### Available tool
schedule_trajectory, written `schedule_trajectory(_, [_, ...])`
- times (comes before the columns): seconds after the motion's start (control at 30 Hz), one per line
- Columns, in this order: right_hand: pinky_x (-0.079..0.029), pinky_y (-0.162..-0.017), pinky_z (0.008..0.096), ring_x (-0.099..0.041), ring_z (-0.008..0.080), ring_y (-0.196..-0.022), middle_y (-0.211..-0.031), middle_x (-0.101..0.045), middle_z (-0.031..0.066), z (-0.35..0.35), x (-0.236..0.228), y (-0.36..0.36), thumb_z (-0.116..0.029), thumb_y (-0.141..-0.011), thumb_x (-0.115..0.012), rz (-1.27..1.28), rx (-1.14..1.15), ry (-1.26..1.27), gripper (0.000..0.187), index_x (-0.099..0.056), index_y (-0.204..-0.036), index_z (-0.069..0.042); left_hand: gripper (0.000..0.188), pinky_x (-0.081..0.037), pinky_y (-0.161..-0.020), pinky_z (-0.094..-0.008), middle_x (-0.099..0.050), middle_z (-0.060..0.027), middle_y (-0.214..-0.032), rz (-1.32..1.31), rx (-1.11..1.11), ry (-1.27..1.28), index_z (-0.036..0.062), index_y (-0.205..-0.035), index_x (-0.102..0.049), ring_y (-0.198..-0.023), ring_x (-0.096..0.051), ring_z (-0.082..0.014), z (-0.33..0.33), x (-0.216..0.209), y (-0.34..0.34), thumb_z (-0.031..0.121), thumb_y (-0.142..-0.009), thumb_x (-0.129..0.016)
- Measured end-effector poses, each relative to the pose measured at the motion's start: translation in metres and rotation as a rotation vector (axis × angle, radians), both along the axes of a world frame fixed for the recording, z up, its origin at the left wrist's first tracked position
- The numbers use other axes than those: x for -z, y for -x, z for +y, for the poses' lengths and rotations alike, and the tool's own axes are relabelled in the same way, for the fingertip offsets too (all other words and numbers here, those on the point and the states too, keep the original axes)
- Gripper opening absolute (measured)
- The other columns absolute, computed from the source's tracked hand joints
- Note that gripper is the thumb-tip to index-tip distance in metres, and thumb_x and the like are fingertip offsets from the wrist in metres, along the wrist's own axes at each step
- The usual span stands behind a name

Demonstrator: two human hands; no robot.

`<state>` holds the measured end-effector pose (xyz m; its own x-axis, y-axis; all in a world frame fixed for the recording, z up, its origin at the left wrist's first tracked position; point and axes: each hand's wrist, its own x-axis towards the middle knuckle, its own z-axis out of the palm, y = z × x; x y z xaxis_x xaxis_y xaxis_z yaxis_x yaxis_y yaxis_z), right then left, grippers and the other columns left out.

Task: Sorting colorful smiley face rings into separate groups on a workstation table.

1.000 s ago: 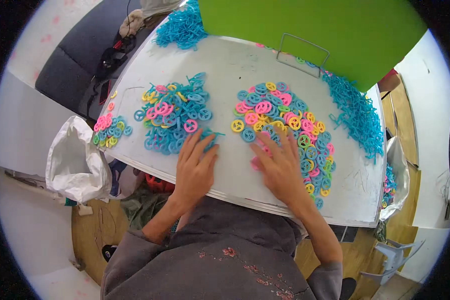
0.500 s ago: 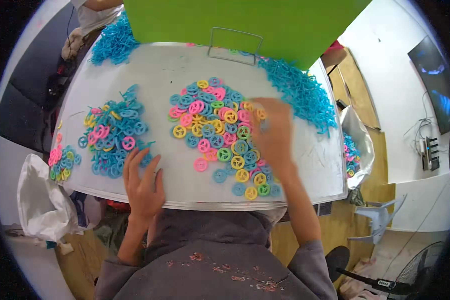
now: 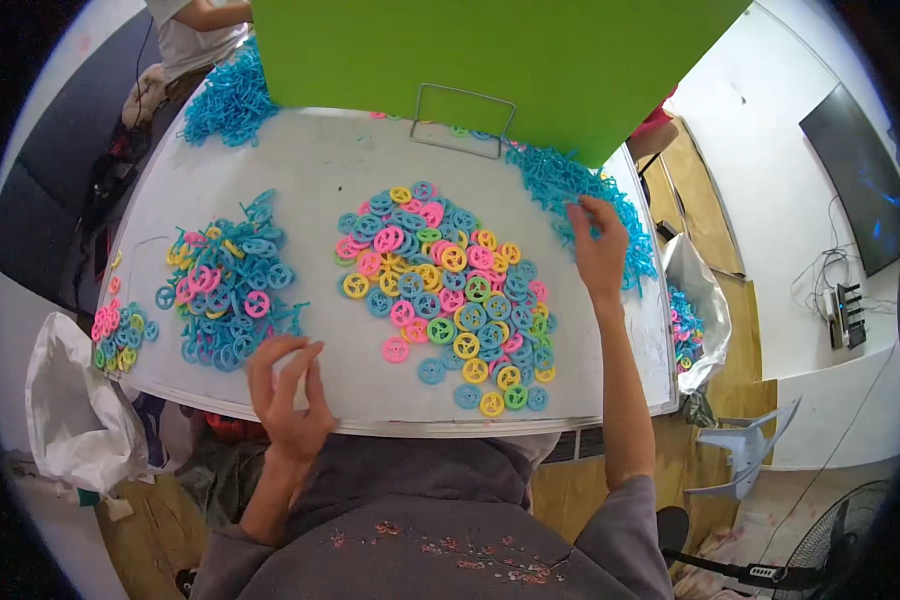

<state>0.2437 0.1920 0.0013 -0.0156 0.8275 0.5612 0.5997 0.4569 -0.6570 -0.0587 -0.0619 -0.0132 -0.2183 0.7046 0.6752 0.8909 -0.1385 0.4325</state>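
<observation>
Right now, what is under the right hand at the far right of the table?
The right hand rests on a heap of blue plastic pieces beside the green board. Whatever its fingers are pinching is covered by the hand.

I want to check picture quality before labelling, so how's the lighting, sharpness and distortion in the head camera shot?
Head view: even, soft lighting with little shadow on the white table; the heap of coloured plastic wheel-shaped rings is sharp; the left hand and right hand show no obvious blur; fisheye bends the table's near edge and darkens the corners; the flat green board is bright, not glaring.
</observation>
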Motion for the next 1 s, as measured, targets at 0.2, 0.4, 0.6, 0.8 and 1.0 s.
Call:
schedule_trajectory(0.2, [-0.048,-0.074,0.0213,-0.058,0.0077,-0.08,-0.09,-0.065,0.0028,-0.088,-0.04,0.042,-0.015,-0.09,-0.063,0.432,-0.382,0.584,0.022,-0.063,-0.101,0.004,0.04,-0.05,-0.074,-0.0299,-0.059,-0.0115,-0.103,-0.806,0.39,0.014,0.0039,-0.119,-0.056,-0.086,-0.061,-0.0195,0.042,-0.036,-0.058,-0.005,-0.08,-0.062])
schedule_trajectory(0.4, [-0.051,-0.075,0.0232,-0.062,0.0098,-0.083,-0.092,-0.066,0.0067,-0.139,-0.03,0.069,-0.005,-0.085,-0.066,0.469,-0.53,0.621,0.022,-0.064,-0.106,0.004,0.029,-0.055,-0.067,-0.0266,-0.06,-0.0087,-0.1,-0.982,0.574,0.146,0.0023,-0.108,-0.062,-0.082,-0.062,-0.0164,0.064,-0.032,-0.078,-0.009,-0.081,-0.06])
schedule_trajectory(0.6, [-0.048,-0.068,0.0207,-0.059,0.0068,-0.082,-0.094,-0.067,0.0046,-0.153,-0.027,0.082,-0.011,-0.091,-0.06,0.566,-0.524,0.81,0.028,-0.059,-0.116,0.001,0.02,-0.054,-0.067,-0.0278,-0.063,-0.0119,-0.092,-0.472,0.364,-0.121,0.0018,-0.094,-0.068,-0.08,-0.064,-0.0214,0.056,-0.02,-0.073,-0.009,-0.078,-0.062])
schedule_trajectory(0.8, [-0.044,-0.065,0.0189,-0.053,0.0045,-0.072,-0.091,-0.065,-0.0007,-0.152,-0.016,0.083,-0.014,-0.093,-0.057,0.603,-0.553,0.952,0.025,-0.061,-0.115,-0.003,0.028,-0.052,-0.063,-0.0285,-0.066,-0.0082,-0.087,-0.418,0.409,-0.168,0.0031,-0.099,-0.068,-0.077,-0.064,-0.0202,0.057,-0.015,-0.072,-0.01,-0.075,-0.063])
schedule_trajectory(1.0, [-0.048,-0.076,0.0256,-0.059,0.0109,-0.089,-0.097,-0.064,0.0056,-0.156,-0.007,0.082,-0.002,-0.083,-0.067,0.572,-0.565,0.721,0.029,-0.062,-0.111,-0.003,0.02,-0.051,-0.068,-0.0263,-0.067,-0.0054,-0.091,-1.355,0.578,0.418,0.0001,-0.105,-0.066,-0.08,-0.063,-0.0123,0.047,-0.017,-0.063,0.006,-0.087,-0.064])
